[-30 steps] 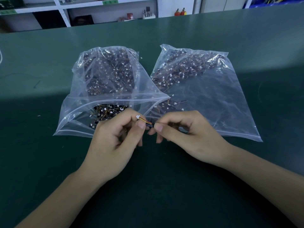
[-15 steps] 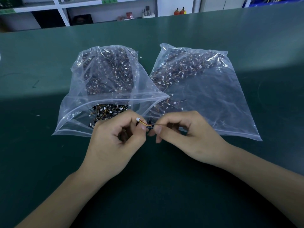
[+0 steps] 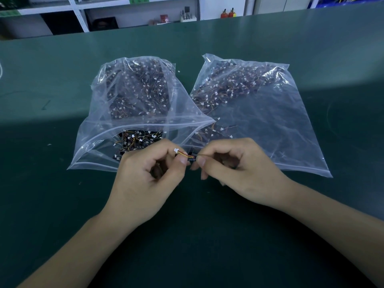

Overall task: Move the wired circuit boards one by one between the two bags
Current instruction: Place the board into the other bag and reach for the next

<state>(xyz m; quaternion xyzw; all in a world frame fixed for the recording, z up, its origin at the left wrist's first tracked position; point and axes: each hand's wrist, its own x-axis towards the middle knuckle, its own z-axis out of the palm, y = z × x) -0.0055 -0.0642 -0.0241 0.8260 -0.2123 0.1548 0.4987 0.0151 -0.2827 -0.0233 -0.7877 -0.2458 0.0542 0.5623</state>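
Note:
Two clear plastic bags lie side by side on the green table, both holding several small dark circuit boards with orange-yellow wires and white plugs. The left bag [image 3: 97, 142] has its mouth gaping toward me. The right bag [image 3: 276, 129] lies flatter. In front of the bags, my left hand [image 3: 145, 179] and my right hand [image 3: 234, 171] meet and pinch one wired circuit board [image 3: 188, 156] between their fingertips. Its white plug sticks up by my left index finger; the dark board end sits at my right thumb.
The green table [image 3: 207, 235] stretches wide on all sides. White shelving [image 3: 83, 15] with small items stands beyond the far edge. A tiny white speck [image 3: 179, 71] lies between the bags' far ends.
Both hands stay together in front of the bags with the same board pinched between them; only slight finger shifts show.

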